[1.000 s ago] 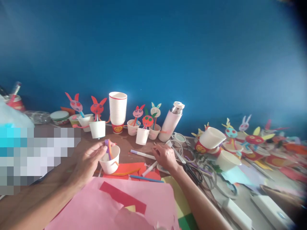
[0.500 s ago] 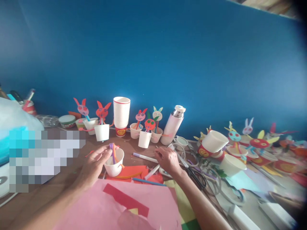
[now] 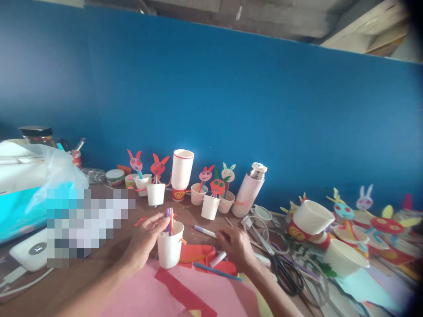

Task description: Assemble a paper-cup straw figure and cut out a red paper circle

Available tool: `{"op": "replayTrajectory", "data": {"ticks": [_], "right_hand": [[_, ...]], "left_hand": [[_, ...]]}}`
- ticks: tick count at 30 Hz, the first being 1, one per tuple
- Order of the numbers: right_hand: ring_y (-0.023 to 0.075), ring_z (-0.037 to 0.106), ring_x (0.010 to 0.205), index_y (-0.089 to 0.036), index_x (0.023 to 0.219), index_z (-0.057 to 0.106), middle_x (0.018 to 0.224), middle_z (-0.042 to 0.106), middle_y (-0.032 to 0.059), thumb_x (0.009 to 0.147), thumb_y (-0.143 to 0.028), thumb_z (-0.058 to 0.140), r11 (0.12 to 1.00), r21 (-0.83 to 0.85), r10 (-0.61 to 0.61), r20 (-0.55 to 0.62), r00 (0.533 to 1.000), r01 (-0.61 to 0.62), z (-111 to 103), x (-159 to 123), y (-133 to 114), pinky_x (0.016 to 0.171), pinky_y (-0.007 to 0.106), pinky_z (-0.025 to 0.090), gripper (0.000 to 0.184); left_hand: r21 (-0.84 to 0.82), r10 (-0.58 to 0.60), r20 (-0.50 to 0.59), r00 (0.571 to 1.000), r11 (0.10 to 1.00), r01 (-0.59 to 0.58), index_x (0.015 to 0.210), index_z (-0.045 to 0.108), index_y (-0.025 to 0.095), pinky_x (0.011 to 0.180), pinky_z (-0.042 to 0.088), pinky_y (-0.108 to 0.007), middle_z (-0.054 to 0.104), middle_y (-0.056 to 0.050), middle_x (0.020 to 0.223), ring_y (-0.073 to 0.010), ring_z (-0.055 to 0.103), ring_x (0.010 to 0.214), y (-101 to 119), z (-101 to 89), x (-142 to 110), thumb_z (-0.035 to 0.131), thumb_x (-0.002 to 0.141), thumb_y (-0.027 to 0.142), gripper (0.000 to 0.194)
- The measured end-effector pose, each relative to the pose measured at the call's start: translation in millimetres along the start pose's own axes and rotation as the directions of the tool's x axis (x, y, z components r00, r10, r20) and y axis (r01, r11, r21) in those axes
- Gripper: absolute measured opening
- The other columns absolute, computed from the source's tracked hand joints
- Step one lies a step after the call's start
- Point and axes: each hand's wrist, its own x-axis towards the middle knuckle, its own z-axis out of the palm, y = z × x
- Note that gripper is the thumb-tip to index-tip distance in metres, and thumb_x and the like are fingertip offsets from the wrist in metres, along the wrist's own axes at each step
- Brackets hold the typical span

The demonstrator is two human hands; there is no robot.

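My left hand grips a white paper cup that stands upright on the brown table, with purple and orange straws sticking out of it. My right hand rests knuckles up on the table to the right of the cup, fingers curled over a white marker. A purple-tipped marker lies just beyond it, and orange paper scraps lie between the hands. A pink paper sheet with a red strip covers the near table.
A stack of white cups, bunny-figure cups and a white thermos line the blue wall. Scissors and more paper crafts crowd the right. A plastic-wrapped box and a white device sit at the left.
The view has tilted up and shifted left. The cup in my left hand now stands more upright. My right hand has drawn back a little toward the white marker.
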Motion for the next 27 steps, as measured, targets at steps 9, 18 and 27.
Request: {"op": "replayTrajectory", "data": {"ticks": [9, 18, 27], "right_hand": [[0.0136, 0.059, 0.070, -0.019, 0.087, 0.066, 0.076, 0.066, -0.0007, 0.085, -0.027, 0.056, 0.959, 0.284, -0.040, 0.106, 0.994, 0.008, -5, 24, -41, 0.065, 0.021, 0.041, 0.013], [0.0217, 0.056, 0.099, -0.022, 0.125, 0.045, 0.115, 0.057, 0.0053, 0.069, -0.037, 0.074, 0.791, 0.607, -0.087, 0.230, 0.969, -0.074, 17, 21, -78, 0.084, 0.030, 0.045, 0.065], [0.0182, 0.058, 0.082, -0.023, 0.125, 0.049, 0.104, 0.062, 0.0038, 0.075, -0.036, 0.067, 0.810, 0.569, -0.010, 0.253, 0.967, -0.141, 36, 13, -78, 0.076, 0.029, 0.046, 0.055]], "left_hand": [[-0.029, -0.109, 0.014, 0.994, 0.994, 0.109, 0.098, 0.066, 0.018, 0.058, 0.049, -0.029, 0.074, -0.002, 0.068, -0.0244, 0.069, 0.065, -2, -2.0, 1, 0.059, 0.077, 0.046, 0.036], [0.100, -0.005, -0.001, 1.000, 0.995, 0.005, 0.103, 0.067, 0.022, 0.082, 0.046, -0.028, 0.070, -0.002, 0.106, -0.0248, 0.061, 0.101, -2, -2.0, -1, 0.063, 0.075, 0.047, 0.038], [0.079, -0.010, 0.043, 0.999, 0.997, 0.007, 0.106, 0.064, 0.020, 0.096, 0.040, -0.038, 0.065, -0.006, 0.116, -0.0275, 0.056, 0.111, -10, -1.8, -2, 0.059, 0.078, 0.047, 0.039]]}}
